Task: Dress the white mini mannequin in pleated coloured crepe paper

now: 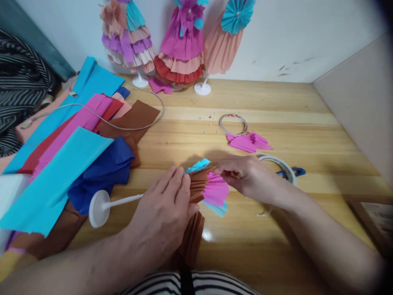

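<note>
My left hand [166, 196] presses down with closed fingers on pleated brown crepe paper [198, 186], wrapped round a small stand that lies on its side. The stand's white base [100, 209] and part of its stem stick out left of the hand. With thumb and forefinger, my right hand [238, 170] pinches the upper edge of the brown paper. Pink crepe paper [217, 189] fans out between the hands, with light blue paper [198, 165] showing above and below. A pleated brown strip [193, 237] hangs toward me under my left hand.
Crepe paper sheets in blue [58, 176], magenta, red and brown are heaped at the left, a cable [123, 128] across them. Three paper dresses on white stands [181, 45] line the wall. Right of centre lie tape rolls [233, 124], pink scraps [250, 142] and a blue-handled tool [299, 171].
</note>
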